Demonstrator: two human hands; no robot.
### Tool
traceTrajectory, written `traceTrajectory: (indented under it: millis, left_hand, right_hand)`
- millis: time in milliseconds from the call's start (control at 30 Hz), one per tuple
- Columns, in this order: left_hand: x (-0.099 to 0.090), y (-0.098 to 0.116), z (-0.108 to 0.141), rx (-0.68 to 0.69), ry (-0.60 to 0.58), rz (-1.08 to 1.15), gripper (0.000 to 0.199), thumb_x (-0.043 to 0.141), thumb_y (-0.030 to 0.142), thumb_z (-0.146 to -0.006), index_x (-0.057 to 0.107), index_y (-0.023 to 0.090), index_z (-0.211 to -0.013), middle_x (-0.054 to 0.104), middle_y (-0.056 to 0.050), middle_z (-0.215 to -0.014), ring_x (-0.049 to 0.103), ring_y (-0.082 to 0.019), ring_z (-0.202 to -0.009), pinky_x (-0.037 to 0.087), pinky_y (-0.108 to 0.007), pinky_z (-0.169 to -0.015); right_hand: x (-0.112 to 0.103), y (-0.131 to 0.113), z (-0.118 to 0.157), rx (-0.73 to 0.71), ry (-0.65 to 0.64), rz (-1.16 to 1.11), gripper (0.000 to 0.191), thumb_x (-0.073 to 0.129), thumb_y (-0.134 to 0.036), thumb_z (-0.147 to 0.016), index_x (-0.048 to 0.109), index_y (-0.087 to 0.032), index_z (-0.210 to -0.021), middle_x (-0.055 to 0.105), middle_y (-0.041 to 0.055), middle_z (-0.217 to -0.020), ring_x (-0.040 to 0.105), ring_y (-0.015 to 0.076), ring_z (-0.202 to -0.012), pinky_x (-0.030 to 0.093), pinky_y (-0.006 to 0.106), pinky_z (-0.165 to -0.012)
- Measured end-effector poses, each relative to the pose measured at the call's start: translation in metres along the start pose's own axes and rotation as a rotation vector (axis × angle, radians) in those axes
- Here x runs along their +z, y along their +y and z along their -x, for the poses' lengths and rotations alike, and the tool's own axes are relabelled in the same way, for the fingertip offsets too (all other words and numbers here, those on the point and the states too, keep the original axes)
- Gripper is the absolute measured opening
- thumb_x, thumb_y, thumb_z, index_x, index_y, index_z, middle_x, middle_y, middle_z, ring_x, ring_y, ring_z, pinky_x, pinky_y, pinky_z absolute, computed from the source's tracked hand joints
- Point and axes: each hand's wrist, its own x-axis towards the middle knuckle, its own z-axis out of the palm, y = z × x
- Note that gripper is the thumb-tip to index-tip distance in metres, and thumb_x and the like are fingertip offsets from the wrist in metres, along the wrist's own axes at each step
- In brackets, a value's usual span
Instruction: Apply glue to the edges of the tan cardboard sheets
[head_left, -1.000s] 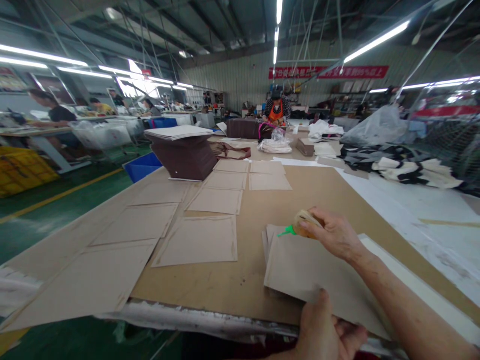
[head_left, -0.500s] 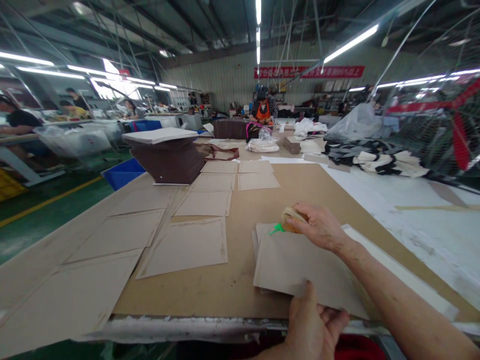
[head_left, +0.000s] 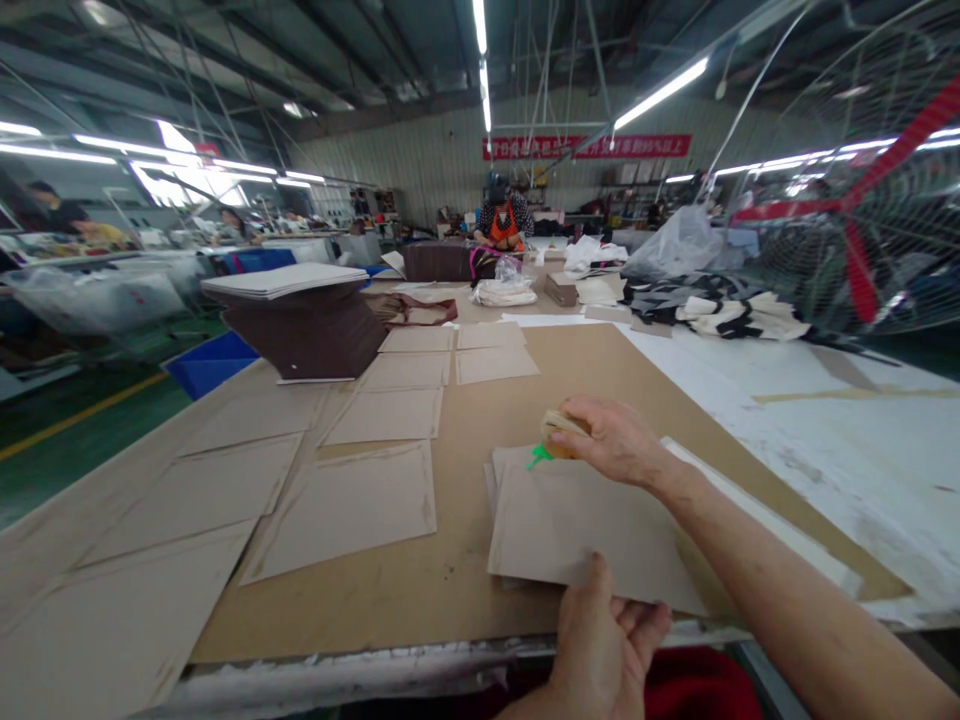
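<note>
My right hand (head_left: 615,438) is wrapped round a yellowish squeeze bottle (head_left: 556,428) with a green nozzle. The nozzle points down at the far left corner of a greyish-beige cardboard sheet (head_left: 592,525), the top one of a small pile; whether it touches cannot be told. At the near edge of that sheet, my left hand (head_left: 596,640) has its thumb on top and its fingers curled at or below the edge. To the left, several similar sheets (head_left: 360,500) lie in overlapping rows, with brownish streaks along their borders.
A brown stack (head_left: 307,330) topped with pale sheets stands at the back left, beside a blue bin (head_left: 214,362). Plastic bags and dark-and-white fabric (head_left: 720,305) lie at the back right, near a large fan (head_left: 851,205). Another person (head_left: 504,218) works at the far end.
The view has turned a little to the right, so everything sits further left. Both hands keep nearly the same place on the sheet, the bottle still at its far left corner.
</note>
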Motion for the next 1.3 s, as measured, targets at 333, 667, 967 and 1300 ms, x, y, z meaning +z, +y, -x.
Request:
traceTrajectory:
  millis: [333,667,967,1300]
  left_hand:
    - [0.000,0.002,0.002,-0.020,-0.030,0.002,0.031,0.035,0.029,-0.103,0.050,0.009,-0.121,0.073,-0.017,-0.105,0.071,-0.019,-0.084,0.056,-0.030,-0.075]
    - [-0.001,0.001,-0.001,0.003,-0.017,-0.019,0.030,0.040,0.028,-0.102,0.052,0.008,-0.120,0.073,-0.018,-0.108,0.072,-0.021,-0.090,0.057,-0.031,-0.078]
    - [-0.002,0.003,-0.002,-0.004,-0.007,-0.037,0.031,0.043,0.027,-0.100,0.053,0.006,-0.122,0.071,-0.021,-0.110,0.072,-0.022,-0.089,0.058,-0.032,-0.078]
    - [-0.005,0.003,-0.004,-0.017,-0.042,-0.038,0.034,0.044,0.028,-0.100,0.052,0.006,-0.125,0.072,-0.021,-0.110,0.072,-0.027,-0.095,0.058,-0.034,-0.080]
  right_hand:
    - [-0.035,0.043,0.043,0.148,-0.036,0.033,0.030,0.052,-0.046,-0.094,0.059,-0.022,-0.078,0.059,-0.0008,-0.071,0.055,0.0182,-0.066,0.031,0.028,-0.059]
    - [-0.027,0.040,0.047,0.142,0.019,-0.001,0.028,0.052,-0.044,-0.093,0.057,-0.022,-0.077,0.060,0.0002,-0.075,0.055,0.0178,-0.069,0.032,0.028,-0.061]
    - [-0.024,0.048,0.051,0.146,0.043,-0.043,0.032,0.051,-0.047,-0.093,0.057,-0.021,-0.076,0.058,-0.0002,-0.074,0.054,0.0176,-0.068,0.032,0.029,-0.061]
    - [-0.046,0.083,0.098,0.325,0.071,-0.069,0.033,0.053,-0.052,-0.091,0.064,-0.021,-0.083,0.061,-0.0008,-0.072,0.056,0.0190,-0.067,0.036,0.030,-0.062]
